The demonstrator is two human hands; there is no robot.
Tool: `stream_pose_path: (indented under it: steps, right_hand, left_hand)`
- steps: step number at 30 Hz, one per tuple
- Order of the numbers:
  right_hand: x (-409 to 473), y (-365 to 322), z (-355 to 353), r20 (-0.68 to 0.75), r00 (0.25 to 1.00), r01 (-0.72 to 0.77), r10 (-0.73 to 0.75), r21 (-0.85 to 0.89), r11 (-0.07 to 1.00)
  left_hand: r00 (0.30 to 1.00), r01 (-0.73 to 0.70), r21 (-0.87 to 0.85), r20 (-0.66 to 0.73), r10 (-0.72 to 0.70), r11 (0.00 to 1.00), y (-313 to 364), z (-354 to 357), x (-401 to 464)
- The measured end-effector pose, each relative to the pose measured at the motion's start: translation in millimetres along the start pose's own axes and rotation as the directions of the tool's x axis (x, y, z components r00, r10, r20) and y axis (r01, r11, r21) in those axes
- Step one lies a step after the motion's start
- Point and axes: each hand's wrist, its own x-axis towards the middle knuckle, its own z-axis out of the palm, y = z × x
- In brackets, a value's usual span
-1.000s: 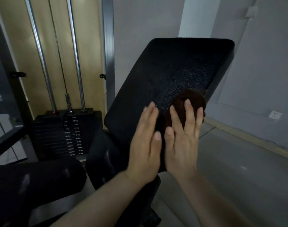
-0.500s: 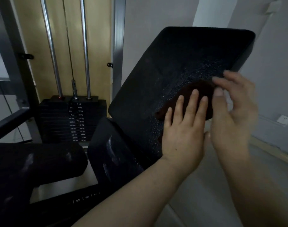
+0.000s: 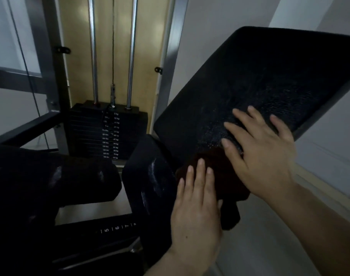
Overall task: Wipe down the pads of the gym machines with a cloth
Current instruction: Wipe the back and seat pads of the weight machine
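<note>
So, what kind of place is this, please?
Most likely a gym. A black weight stack with kg labels sits under chrome guide rods, and beside it is a large black padded machine pad.

Tilted black back pad (image 3: 259, 80) of a gym machine, its surface speckled with droplets, carrying a dark brown cloth (image 3: 216, 166) at the lower edge, pressed flat under the left hand (image 3: 198, 198), with the right hand (image 3: 263, 152) spread flat just above it.
</note>
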Motion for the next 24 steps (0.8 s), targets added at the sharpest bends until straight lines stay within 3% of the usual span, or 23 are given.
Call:
stream_pose_path:
  steps: [3, 6, 10, 14, 20, 24]
  right_hand:
    - [5, 1, 3, -0.019, 1.0, -0.021, 0.022, 0.028, 0.999]
    - [6, 5, 5, -0.067, 0.998, 0.004, 0.003, 0.108, 0.994]
    - [7, 7, 1, -0.048, 0.999, 0.015, -0.007, 0.181, 0.983]
    - [8, 1, 1, -0.006, 1.0, 0.011, -0.011, 0.043, 0.999]
    - [11, -4, 5, 0.131, 0.991, 0.033, -0.013, -0.152, 0.988]
    - [13, -6, 6, 0.175, 0.984, 0.064, -0.023, -0.233, 0.97]
  left_hand:
    - [0.967, 0.191, -0.113, 0.193, -0.167, 0.975, 10, -24, 16]
    - [0.93, 0.316, -0.204, 0.258, -0.26, 0.926, 22, -31, 34]
    - [0.936, 0.31, -0.209, 0.24, -0.259, 0.928, 6, -31, 50]
    - [0.895, 0.433, -0.245, 0.233, -0.381, 0.867, -23, -23, 90]
    - [0.799, 0.6, -0.161, 0.172, -0.577, 0.784, -80, -10, 150]
    - [0.843, 0.537, -0.199, 0.136, -0.52, 0.82, -62, -18, 138]
